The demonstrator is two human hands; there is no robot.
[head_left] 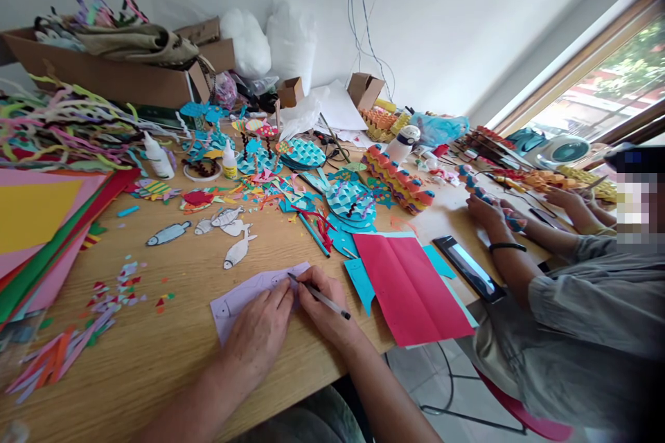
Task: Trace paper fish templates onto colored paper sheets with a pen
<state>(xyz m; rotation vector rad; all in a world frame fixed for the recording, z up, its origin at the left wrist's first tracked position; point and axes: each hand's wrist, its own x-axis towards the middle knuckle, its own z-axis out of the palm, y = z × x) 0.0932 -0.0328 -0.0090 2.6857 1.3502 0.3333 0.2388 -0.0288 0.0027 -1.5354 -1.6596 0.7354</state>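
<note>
A sheet of lilac paper (239, 299) with fish outlines drawn on it lies on the wooden table in front of me. My left hand (264, 325) rests flat across the sheet, fingers stretched out. In my right hand (323, 304) is a pen (328, 302) with a black cap end, its tip on the paper near a drawn fish. Beyond the sheet lie cut-out paper fish: a blue-grey one (169, 233) and a white one (239, 251), with several more beside them. To the right of my right hand is a folded red sheet (413, 284) over blue paper.
Coloured paper (36, 214) is stacked at left, near paper scraps (117, 291). Glue bottles (158, 158), decorated blue egg-carton pieces (348, 201) and a cardboard box (104, 73) stand farther back. On the right, a co-worker's hands (488, 211) hold a painted carton strip near a phone (467, 268).
</note>
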